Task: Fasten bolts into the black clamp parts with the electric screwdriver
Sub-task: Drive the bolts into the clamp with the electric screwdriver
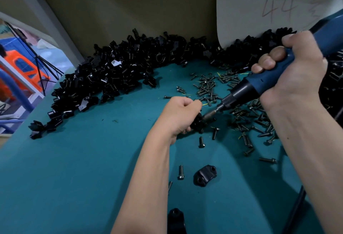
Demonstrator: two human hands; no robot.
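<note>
Clamp part (197,122): centre of mat, gripped in curled left hand (181,115), steadied against driving. Electric screwdriver (274,77): right hand (295,77) wrapped round, bit angled into it. Bolts (241,107) loose far right.

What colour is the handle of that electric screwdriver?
Dark blue, with a black collar near the bit; the electric screwdriver shows clearly in the head view.

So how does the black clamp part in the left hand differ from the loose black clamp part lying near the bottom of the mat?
The black clamp part in the left hand is gripped and mostly hidden; the loose black clamp part lies untouched on the teal mat, fully visible.
The blue electric screwdriver, held by the right hand, has its bit at the held one; the loose one shows two empty holes.
Both are black.
</note>
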